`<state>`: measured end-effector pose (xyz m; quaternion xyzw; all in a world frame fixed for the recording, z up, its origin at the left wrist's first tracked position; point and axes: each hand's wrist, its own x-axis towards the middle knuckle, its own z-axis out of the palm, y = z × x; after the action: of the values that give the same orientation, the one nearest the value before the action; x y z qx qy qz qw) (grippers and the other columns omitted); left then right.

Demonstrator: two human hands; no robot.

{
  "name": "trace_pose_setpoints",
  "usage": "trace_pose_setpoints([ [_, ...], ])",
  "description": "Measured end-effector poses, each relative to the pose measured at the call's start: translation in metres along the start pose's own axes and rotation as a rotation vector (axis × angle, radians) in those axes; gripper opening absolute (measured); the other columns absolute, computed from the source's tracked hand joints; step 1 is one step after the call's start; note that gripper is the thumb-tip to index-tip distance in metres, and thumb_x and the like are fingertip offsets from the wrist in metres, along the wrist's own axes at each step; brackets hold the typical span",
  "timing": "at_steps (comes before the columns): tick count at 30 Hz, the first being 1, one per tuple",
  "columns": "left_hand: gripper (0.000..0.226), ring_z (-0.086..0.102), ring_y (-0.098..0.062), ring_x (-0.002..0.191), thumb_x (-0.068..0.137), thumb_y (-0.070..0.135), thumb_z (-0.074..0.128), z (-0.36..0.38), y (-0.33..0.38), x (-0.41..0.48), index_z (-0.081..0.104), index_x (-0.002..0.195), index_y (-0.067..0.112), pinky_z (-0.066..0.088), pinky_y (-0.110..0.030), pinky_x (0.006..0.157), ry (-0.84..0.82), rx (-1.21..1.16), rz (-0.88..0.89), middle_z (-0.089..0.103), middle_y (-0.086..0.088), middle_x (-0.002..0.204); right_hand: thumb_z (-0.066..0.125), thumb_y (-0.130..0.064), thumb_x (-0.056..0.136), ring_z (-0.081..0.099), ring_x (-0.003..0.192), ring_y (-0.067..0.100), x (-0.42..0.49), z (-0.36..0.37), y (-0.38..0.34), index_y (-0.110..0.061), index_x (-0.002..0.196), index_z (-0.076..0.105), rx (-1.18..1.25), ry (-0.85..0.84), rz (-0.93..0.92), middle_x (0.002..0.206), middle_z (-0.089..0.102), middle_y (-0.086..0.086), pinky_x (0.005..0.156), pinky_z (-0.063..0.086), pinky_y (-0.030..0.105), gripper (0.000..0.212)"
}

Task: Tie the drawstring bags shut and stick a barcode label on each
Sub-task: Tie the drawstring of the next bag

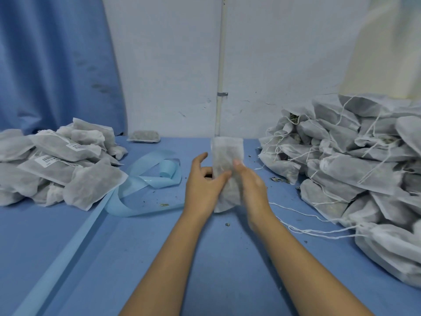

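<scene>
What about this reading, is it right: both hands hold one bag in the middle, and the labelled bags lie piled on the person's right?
Not quite. In the head view the labelled bags lie piled on the person's left; the right pile shows loose strings. The left hand and right hand do hold one bag in the middle.

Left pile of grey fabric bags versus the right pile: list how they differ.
The left pile of grey fabric bags shows white barcode labels; the right pile shows none. The right pile trails loose white drawstrings; the left pile hardly any. The right pile is taller than the left. Both sit on the blue table.
</scene>
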<state>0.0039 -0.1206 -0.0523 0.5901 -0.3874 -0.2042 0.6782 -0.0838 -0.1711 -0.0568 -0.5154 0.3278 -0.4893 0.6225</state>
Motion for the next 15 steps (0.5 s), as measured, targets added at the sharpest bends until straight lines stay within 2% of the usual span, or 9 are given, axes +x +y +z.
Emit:
trace_pose_setpoints([
  [3,0.042,0.067,-0.013,0.09,0.082,0.015,0.071,-0.002,-0.002,-0.001,0.052,0.119,0.021,0.055,-0.032,0.082,-0.063,0.024,0.013,0.071,0.001,0.095,0.074,-0.017,0.08,0.068,0.078,0.015,0.001,-0.009,0.001,-0.012,0.096,0.068,-0.047,-0.052,-0.048,0.087,0.073,0.001,0.069,0.055,0.025,0.018],
  [5,0.036,0.065,-0.006,0.093,0.083,0.009,0.066,-0.004,-0.003,0.0,0.055,0.114,0.022,0.051,-0.019,0.078,-0.064,0.047,0.026,0.069,0.006,0.098,0.073,-0.007,0.078,0.066,0.074,0.007,0.003,-0.014,0.001,-0.017,0.092,0.067,-0.058,-0.009,-0.129,0.083,0.072,-0.005,0.065,0.053,0.019,0.018],
  [7,0.032,0.062,0.006,0.087,0.084,0.004,0.062,-0.005,-0.002,-0.001,0.057,0.111,0.022,0.046,-0.007,0.069,-0.047,-0.005,0.034,0.067,0.011,0.097,0.071,0.001,0.078,0.064,0.073,0.0,0.003,-0.016,0.0,-0.02,0.087,0.066,-0.057,0.021,-0.212,0.084,0.07,-0.006,0.063,0.048,0.012,0.023],
  [8,0.032,0.061,0.011,0.082,0.085,0.002,0.061,-0.005,-0.001,-0.001,0.057,0.11,0.022,0.045,-0.006,0.066,-0.041,-0.035,0.04,0.066,0.013,0.097,0.069,0.003,0.078,0.063,0.073,-0.003,0.004,-0.017,0.001,-0.021,0.085,0.066,-0.049,0.037,-0.242,0.085,0.07,-0.006,0.063,0.047,0.01,0.025],
  [13,0.038,0.053,0.008,0.057,0.084,0.0,0.057,-0.003,0.004,-0.004,0.056,0.112,0.025,0.041,-0.005,0.055,-0.015,0.034,0.125,0.063,0.023,0.092,0.067,-0.002,0.082,0.061,0.079,-0.006,0.008,-0.022,0.009,-0.027,0.087,0.063,-0.141,0.134,-0.344,0.087,0.068,-0.015,0.069,0.046,0.009,0.026],
  [15,0.036,0.054,0.005,0.061,0.087,0.001,0.054,-0.002,0.004,-0.005,0.055,0.117,0.022,0.046,-0.012,0.059,0.024,0.072,0.142,0.059,0.018,0.107,0.067,-0.004,0.084,0.061,0.083,-0.003,0.008,-0.023,0.013,-0.029,0.09,0.061,-0.197,0.156,-0.361,0.09,0.067,-0.015,0.072,0.046,0.009,0.026],
])
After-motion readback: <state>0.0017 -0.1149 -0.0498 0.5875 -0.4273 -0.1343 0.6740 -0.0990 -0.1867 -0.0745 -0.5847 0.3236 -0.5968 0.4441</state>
